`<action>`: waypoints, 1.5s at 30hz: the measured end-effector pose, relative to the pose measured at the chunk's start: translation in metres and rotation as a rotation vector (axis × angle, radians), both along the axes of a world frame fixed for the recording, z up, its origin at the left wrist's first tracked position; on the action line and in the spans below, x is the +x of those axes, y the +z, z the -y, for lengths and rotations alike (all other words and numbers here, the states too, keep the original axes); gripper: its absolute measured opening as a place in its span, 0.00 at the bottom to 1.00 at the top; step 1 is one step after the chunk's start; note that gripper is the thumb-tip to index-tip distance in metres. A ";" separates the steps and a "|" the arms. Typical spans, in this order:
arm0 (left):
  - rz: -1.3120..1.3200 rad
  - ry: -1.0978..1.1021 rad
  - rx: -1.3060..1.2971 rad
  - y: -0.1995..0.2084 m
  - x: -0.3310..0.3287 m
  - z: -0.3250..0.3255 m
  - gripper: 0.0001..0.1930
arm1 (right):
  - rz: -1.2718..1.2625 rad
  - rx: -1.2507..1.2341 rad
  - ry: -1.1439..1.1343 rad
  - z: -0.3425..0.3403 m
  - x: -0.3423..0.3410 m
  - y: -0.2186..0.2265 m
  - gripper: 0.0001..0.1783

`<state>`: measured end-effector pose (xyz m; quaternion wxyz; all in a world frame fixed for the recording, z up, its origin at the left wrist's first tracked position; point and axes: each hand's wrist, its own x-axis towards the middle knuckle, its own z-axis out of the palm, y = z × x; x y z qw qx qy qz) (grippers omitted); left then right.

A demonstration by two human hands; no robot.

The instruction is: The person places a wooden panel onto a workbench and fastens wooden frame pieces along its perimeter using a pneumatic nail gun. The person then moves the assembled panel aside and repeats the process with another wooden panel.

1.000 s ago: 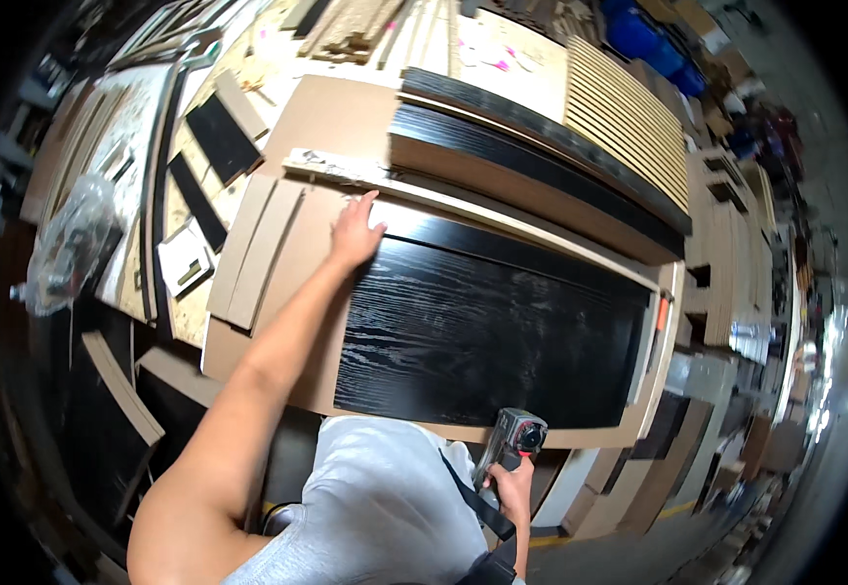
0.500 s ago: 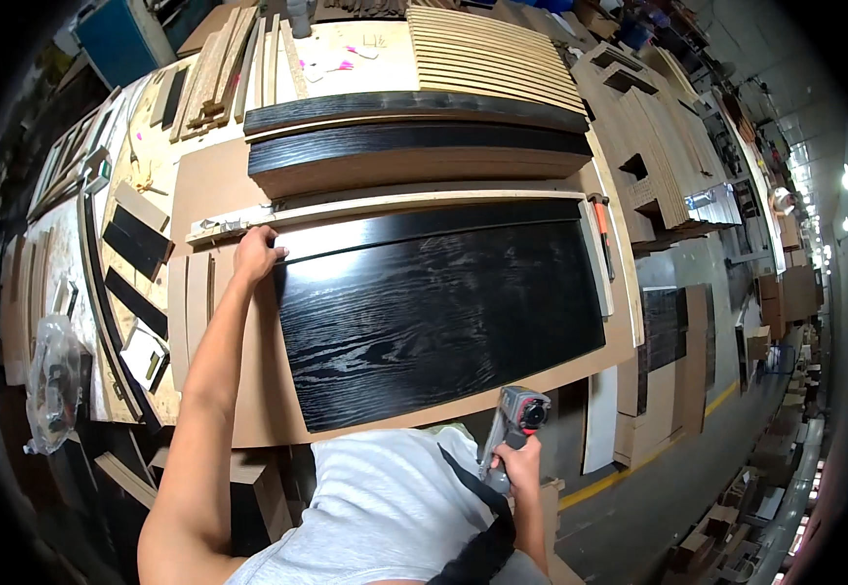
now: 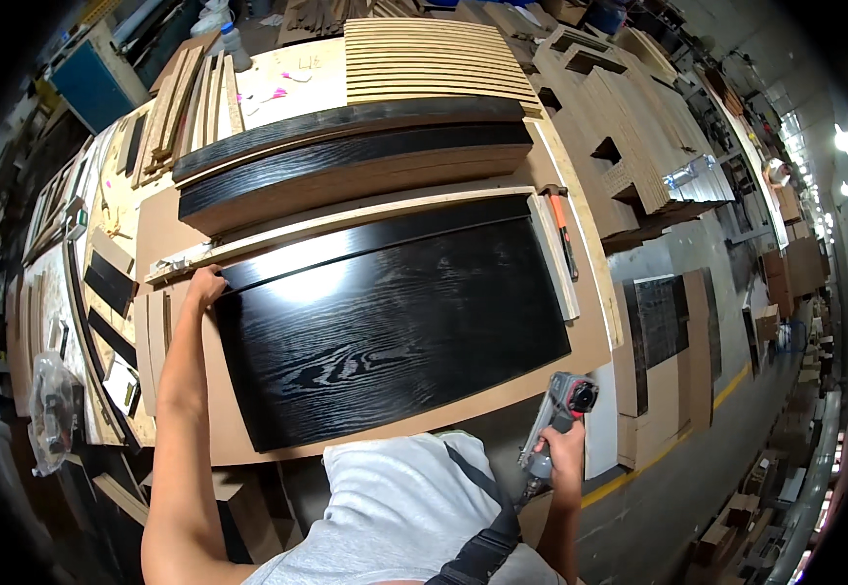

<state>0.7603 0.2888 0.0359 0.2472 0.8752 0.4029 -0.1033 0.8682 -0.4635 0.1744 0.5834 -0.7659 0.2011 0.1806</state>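
A large black wood-grain panel (image 3: 394, 336) lies flat on brown board, with a narrow black strip (image 3: 375, 239) along its far edge. At the left end, where strip and panel meet, my left hand (image 3: 207, 285) has its fingers curled round the edge. My right hand (image 3: 565, 448) is wrapped round the handle of a grey and red nail gun (image 3: 572, 393). The gun is held off the panel, just beyond its near right corner. A pale wood rail (image 3: 346, 216) runs along the strip's far side, and a shorter wood strip (image 3: 554, 258) stands along the panel's right end.
A hammer with an orange handle (image 3: 562, 229) lies at the right. Black-topped boards (image 3: 355, 166) are stacked beyond the rail, with slatted wood (image 3: 433, 58) farther back. Cut boards (image 3: 629, 136) are piled to the right; a plastic bag (image 3: 53, 409) hangs at the left.
The whole view has turned, so the bench appears farther left and tilted. My right hand has carried the nail gun rightward, past the panel's near right corner. My left hand stays at the panel's left end.
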 end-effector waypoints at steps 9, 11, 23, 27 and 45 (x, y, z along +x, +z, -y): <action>0.339 0.554 0.268 -0.022 -0.109 0.239 0.42 | 0.123 -0.603 0.112 0.058 0.151 -0.024 0.19; 0.316 0.659 0.244 -0.011 -0.149 0.293 0.41 | 0.125 -0.716 0.168 0.063 0.184 -0.032 0.19; 0.227 0.901 0.065 0.017 -0.160 0.335 0.50 | 0.173 -1.040 0.377 0.077 0.299 -0.108 0.41; 0.246 0.915 0.044 0.023 -0.139 0.322 0.51 | 0.153 -0.901 0.413 0.083 0.306 -0.113 0.47; 0.147 0.745 -0.139 0.022 -0.153 0.324 0.60 | -0.389 0.204 -0.047 0.004 0.088 -0.137 0.12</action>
